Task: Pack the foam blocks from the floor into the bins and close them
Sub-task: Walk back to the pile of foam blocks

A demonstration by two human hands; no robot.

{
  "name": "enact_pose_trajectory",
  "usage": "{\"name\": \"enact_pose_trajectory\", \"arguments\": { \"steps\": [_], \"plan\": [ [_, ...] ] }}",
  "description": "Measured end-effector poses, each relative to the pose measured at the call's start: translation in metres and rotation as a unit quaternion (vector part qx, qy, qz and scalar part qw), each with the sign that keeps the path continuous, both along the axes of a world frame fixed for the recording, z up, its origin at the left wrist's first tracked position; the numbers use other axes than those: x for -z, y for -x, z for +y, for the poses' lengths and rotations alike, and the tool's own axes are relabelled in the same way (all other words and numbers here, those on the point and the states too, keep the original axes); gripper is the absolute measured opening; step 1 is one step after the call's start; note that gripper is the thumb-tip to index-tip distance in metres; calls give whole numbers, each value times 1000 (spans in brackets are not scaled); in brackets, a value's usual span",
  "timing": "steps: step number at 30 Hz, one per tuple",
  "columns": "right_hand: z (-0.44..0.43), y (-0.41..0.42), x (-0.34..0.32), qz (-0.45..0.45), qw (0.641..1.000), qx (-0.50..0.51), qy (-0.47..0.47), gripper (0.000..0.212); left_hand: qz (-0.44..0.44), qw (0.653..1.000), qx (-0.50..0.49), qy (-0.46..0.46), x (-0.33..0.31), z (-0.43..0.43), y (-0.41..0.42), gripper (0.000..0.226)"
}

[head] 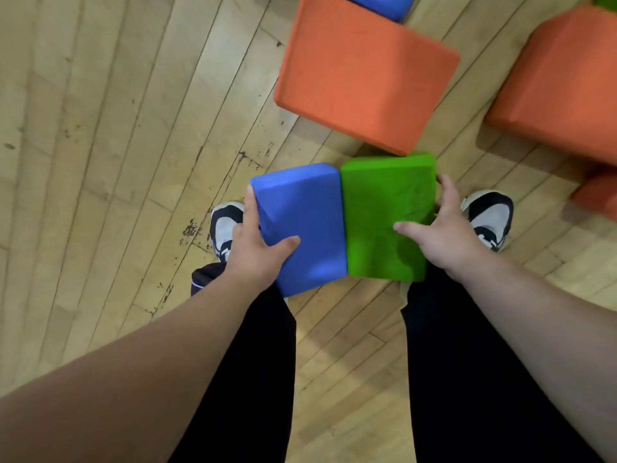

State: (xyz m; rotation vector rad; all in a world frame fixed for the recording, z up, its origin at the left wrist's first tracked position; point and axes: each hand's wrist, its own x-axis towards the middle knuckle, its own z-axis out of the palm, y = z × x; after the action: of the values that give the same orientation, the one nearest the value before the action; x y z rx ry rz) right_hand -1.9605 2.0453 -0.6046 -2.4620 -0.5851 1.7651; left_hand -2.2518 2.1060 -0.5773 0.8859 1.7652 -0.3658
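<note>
A blue foam block [305,215] and a green foam block [387,208] are held side by side, touching, above my feet. My left hand [255,248] grips the blue block's left edge, thumb on top and fingers along the side. My right hand [440,228] grips the green block's right edge the same way. Ahead on the floor lies a large orange foam block [360,71]. No bin is in view.
Another large orange block [561,81] lies at the right, with a smaller orange piece [597,195] below it. A blue block [380,5] and a green scrap [606,0] show at the top edge. Worn wooden floor [117,128] spreads to the left.
</note>
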Motion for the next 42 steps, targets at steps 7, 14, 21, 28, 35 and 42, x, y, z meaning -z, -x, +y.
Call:
{"name": "enact_pose_trajectory", "arguments": {
  "steps": [7, 14, 21, 28, 35, 42],
  "plan": [
    [-15, -12, 20, 16, 1000, 5, -5, 114, 4, 997, 43, -61, 17, 2, -1, 112],
    [-4, -3, 0, -6, 998, -43, -46, 106, 2, 993, 89, -79, -4, 21, 1, 111],
    [7, 37, -104, -65, 994, -80, -24, 93, 34, 989, 124, -72, -102, 30, -42, 96],
    [14, -37, -351, -120, 988, -62, -79, 93, -8, 928, 334, -166, -350, 73, -107, 90],
    [-54, -94, -543, -236, 967, -68, -70, 91, -53, 832, 513, -206, -530, 75, -179, 87],
    [-185, -56, -634, -283, 947, 144, -52, 92, -122, 708, 659, -224, -597, 20, -222, 89]
  ]
}}
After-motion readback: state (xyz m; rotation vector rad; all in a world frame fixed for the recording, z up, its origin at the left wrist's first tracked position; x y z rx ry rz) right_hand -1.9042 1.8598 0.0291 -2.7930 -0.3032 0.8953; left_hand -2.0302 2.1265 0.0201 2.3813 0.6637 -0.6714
